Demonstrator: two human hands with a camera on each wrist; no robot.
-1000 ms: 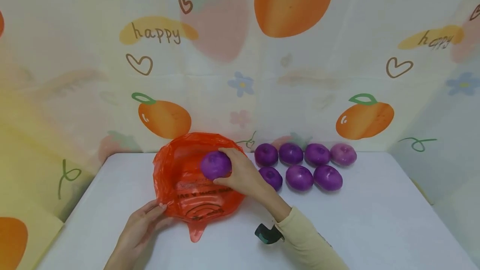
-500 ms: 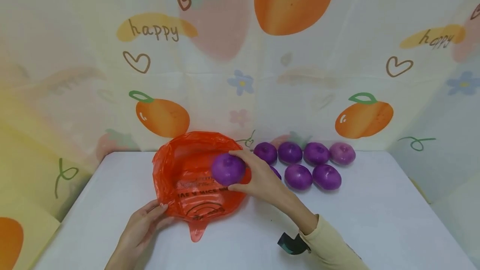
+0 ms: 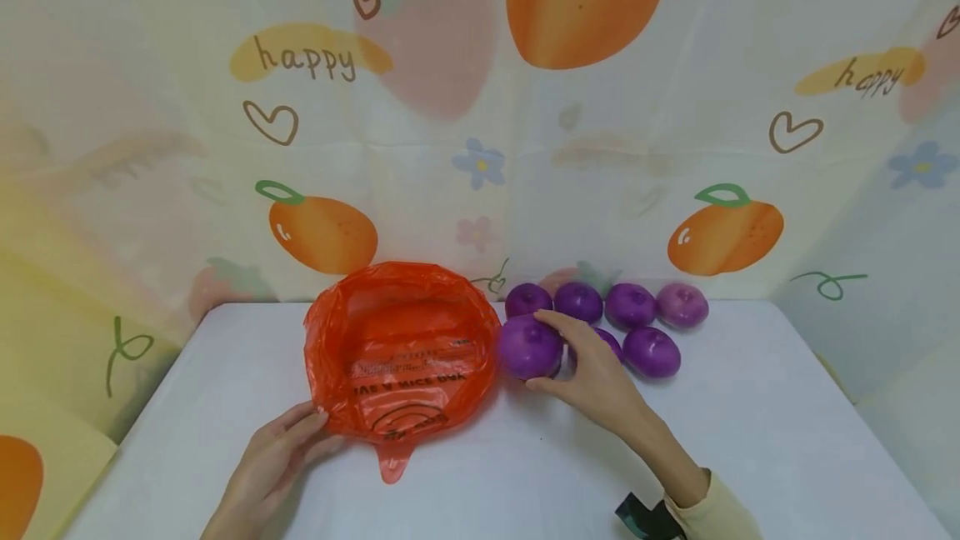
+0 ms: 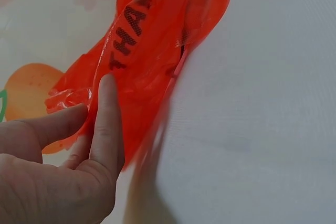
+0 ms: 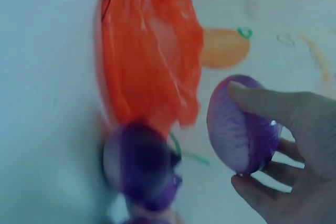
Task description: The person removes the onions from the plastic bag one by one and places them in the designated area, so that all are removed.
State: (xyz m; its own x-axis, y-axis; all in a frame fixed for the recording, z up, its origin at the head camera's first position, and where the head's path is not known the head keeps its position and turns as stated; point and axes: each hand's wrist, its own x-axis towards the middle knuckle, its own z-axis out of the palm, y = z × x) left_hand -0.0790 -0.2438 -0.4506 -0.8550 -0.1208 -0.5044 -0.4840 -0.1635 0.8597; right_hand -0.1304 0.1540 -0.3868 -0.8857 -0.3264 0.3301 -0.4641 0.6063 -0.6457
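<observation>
A red plastic bag (image 3: 405,332) with dark print stands with its mouth spread on the white table. At the bag's lower left rim, my left hand (image 3: 277,448) pinches the film; in the left wrist view its thumb and a straight finger (image 4: 107,114) lie on either side of the bag's edge. My right hand (image 3: 600,373) grips a purple onion (image 3: 529,347) between thumb and fingers, just right of the bag. The right wrist view shows pale streaks on this held onion (image 5: 239,127). Behind it, other onions are partly hidden.
Several more purple onions stand in two rows at the table's back right, among them a paler onion (image 3: 682,306) at the far end. A fruit-printed cloth (image 3: 420,190) hangs behind the white table (image 3: 750,432).
My right hand has carried the onion rightward, from over the bag's mouth to the front of the onion rows. The left hand stays at the bag's rim.
</observation>
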